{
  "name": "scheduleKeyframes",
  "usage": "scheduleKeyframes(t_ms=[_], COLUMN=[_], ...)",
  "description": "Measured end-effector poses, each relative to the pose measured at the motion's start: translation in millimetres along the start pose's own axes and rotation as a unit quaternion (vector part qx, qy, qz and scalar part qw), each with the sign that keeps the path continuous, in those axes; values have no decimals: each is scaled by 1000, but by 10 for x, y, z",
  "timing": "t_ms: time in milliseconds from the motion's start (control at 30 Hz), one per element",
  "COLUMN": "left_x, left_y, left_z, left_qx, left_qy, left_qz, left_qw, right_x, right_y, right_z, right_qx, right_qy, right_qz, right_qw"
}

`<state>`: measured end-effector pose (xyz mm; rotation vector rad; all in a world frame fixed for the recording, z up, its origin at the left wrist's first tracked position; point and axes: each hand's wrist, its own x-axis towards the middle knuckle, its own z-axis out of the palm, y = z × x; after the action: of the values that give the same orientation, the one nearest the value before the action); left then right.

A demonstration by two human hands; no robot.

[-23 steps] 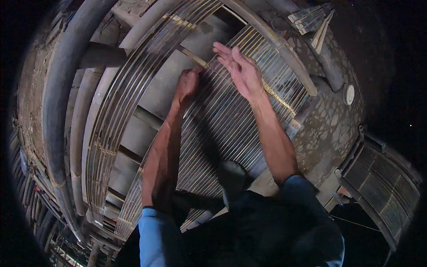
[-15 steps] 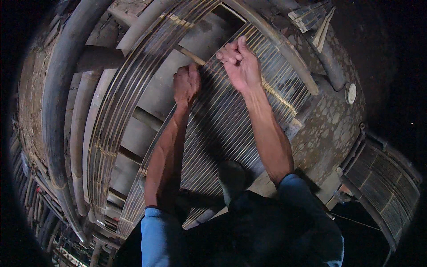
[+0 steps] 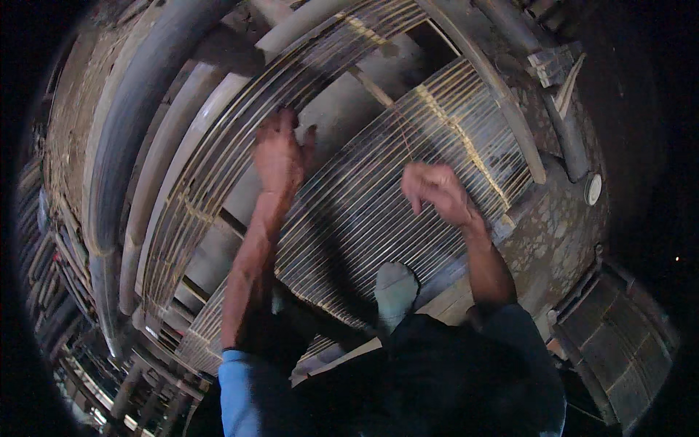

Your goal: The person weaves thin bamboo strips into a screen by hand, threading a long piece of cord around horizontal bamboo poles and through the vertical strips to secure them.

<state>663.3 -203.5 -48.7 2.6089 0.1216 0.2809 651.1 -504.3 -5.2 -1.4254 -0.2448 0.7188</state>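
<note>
A slatted panel of thin bamboo strips lies below me, its strips running side by side with narrow gaps. My right hand is above its right part, fingers curled and pinched together. From those fingertips a thin strand runs up toward the panel's far edge. My left hand is over the gap by the panel's left edge, near a second, curved band of strips. Its thumb stands apart from the fingers, with nothing visible in it; motion blurs the fingertips.
Thick bamboo poles rise along the left. A curved pole borders the far right of the panel. My shoe rests on the near strips. On the right stands a low bamboo seat, and a pale round lid-like thing lies on the stony ground.
My hands have moved apart: the left slightly left and opened out, the right nearer me and to the right. The view has shifted, so the panel's tied cross-strip shows more fully.
</note>
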Motion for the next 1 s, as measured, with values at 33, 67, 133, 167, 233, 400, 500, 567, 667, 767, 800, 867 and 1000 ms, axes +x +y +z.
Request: scheduleKeyframes(t_ms=[33, 67, 133, 167, 233, 400, 500, 567, 667, 767, 800, 867, 1000], left_x=[-53, -91, -193, -226, -266, -243, -294, -371, -861, -786, -888, -758, -1097], left_y=[-193, -366, -600, -639, -687, -1042, -929, -752, -803, -485, -589, -505, -875], left_z=[-176, -355, -525, -537, -621, -183, -209, -195, 0, -313, -351, -567, -619], left_qx=[107, 109, 114, 113, 160, 123, -32, -102, 10, 39, 36, -5, -69], left_qy=[22, 36, -99, -88, -128, -42, -42, -69, -19, -94, -61, -155, -109], left_qz=[56, 50, -29, -38, -46, 167, 43, 45, 69, -46, -57, -66, -10], left_qw=[992, 992, 988, 989, 978, 977, 998, 991, 997, 994, 996, 986, 992], right_x=[-47, -65, -91, -84, -4, 145, 238, 259, 362, 546, 639, 869, 1309], right_y=[-17, -66, 4, 24, -9, -73, -101, -92, 13, -158, -176, -73, -80], right_z=[77, 138, 215, 265, 340, 292, 318, 214, 287, 267, 342, 8, 34], right_qx=[-119, -240, -316, -375, -378, -361, -391, -430, -414, -441, -448, -456, -565], right_qy=[-66, -126, -111, -94, -39, 62, 63, 83, 66, 103, 108, 153, 180], right_qz=[-10, -25, -63, -103, -98, -70, -78, -96, -79, -71, -78, -108, -162], right_qw=[991, 962, 940, 917, 920, 928, 915, 894, 904, 889, 884, 870, 789])
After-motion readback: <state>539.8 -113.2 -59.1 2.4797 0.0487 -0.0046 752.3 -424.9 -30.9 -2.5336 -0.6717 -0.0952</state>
